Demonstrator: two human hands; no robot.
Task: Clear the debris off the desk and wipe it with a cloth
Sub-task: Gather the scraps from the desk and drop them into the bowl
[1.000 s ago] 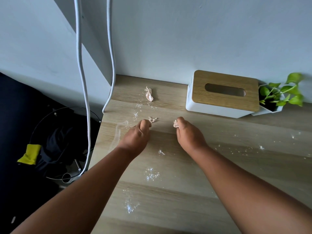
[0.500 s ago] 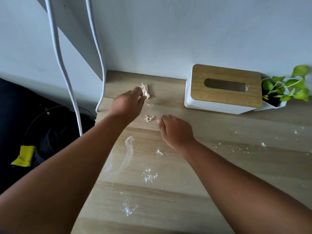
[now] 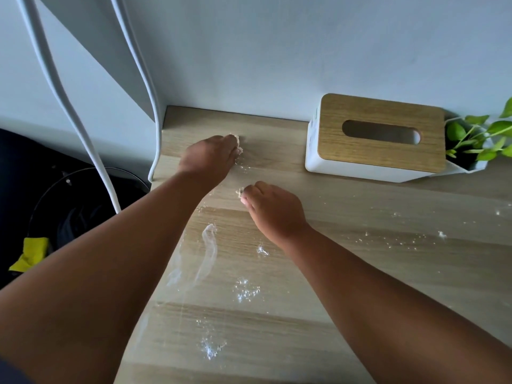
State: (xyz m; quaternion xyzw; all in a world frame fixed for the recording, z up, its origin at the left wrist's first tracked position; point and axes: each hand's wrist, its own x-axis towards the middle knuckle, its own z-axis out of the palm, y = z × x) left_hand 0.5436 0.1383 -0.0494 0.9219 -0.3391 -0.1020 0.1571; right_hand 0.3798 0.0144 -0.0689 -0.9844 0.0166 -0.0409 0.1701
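Note:
The light wooden desk is strewn with white crumbs and a clear plastic strip. My left hand lies at the back left of the desk, fingers closed over a pale crumpled scrap that peeks out at the fingertips. My right hand is nearer the middle, its fingertips pinching a small tan scrap. More white specks lie to the right. No cloth lies on the desk.
A white tissue box with a wooden lid stands at the back, a green potted plant beside it. Two white cables hang past the desk's left edge. Below left are dark things and a yellow item.
My left hand reached forward and closed over the far crumpled scrap. My right hand slid left onto the small tan scrap between them and pinched it.

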